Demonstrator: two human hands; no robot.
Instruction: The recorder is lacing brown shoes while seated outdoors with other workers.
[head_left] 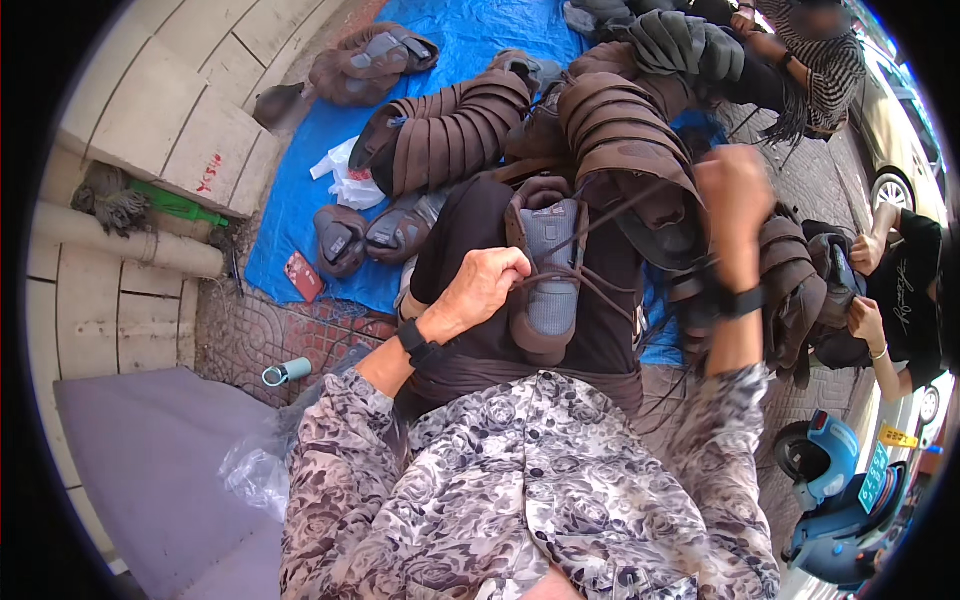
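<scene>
We have the brown shoe upper [545,265] on our lap, grey lining up, just above the floral shirt [540,490]. Left hand [480,290] is fisted on its left edge, pinching the brown lace [590,285]. Right hand [735,205] is raised right of the upper, closed, hauling the lace taut; motion blur hides the finger detail. No true container: blue tarp [290,215] beyond the upper carries stacked brown uppers [450,135] and loose ones [375,60]. Clear plastic bag [250,465] lower left of the upper, contents unreadable. Seated person [900,295] at right cut off by the rim.
</scene>
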